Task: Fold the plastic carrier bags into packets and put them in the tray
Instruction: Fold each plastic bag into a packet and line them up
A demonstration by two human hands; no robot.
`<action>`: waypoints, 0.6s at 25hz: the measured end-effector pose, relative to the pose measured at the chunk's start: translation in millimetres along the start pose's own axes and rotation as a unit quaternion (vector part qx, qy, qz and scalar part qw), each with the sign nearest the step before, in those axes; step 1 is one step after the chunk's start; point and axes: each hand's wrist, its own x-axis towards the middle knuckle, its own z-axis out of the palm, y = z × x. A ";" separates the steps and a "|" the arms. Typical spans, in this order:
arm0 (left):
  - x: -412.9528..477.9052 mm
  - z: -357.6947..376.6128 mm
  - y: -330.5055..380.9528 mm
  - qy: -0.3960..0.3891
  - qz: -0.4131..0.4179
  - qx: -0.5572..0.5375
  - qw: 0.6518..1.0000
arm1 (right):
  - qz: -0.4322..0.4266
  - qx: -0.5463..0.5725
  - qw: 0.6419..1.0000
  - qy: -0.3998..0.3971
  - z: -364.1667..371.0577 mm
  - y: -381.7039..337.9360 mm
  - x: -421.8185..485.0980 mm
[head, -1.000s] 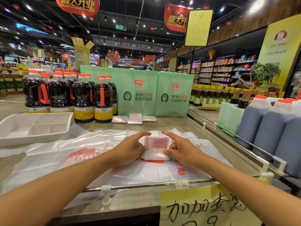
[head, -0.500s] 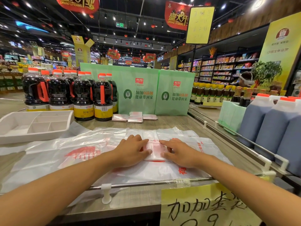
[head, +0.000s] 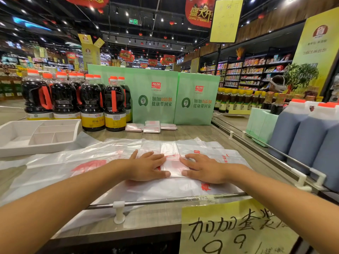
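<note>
A folded plastic bag packet (head: 173, 165), clear with red print, lies on top of several unfolded carrier bags (head: 77, 162) spread over the wooden shelf. My left hand (head: 146, 166) presses flat on the packet's left side with straight fingers. My right hand (head: 203, 168) presses flat on its right side in the same way. The white divided tray (head: 11, 149) stands at the left and holds nothing that I can see. Three folded packets (head: 151, 127) lie at the back, in front of the green bags.
Dark sauce bottles (head: 91, 105) with orange caps stand behind the tray. Two green paper bags (head: 156, 96) close off the back. A metal rail (head: 165, 200) runs along the front edge, with a yellow price sign (head: 234, 230). Large jugs (head: 308, 132) stand on the right.
Both hands held the packet by its sides with fingers raised a second ago; now they lie flat and press it down onto the spread bags.
</note>
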 end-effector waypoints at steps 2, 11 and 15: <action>-2.3 1.3 -0.8 0.000 0.010 -0.011 1.000 | -0.006 0.009 1.000 -0.007 -0.7 0.9 -2.2; -11.0 -0.6 -6.9 0.088 0.088 -0.107 0.986 | -0.066 0.092 0.991 0.075 3.0 5.7 -10.4; -12.0 -0.2 -10.6 0.086 0.080 -0.141 0.983 | -0.077 0.121 0.983 0.116 0.1 3.2 -14.5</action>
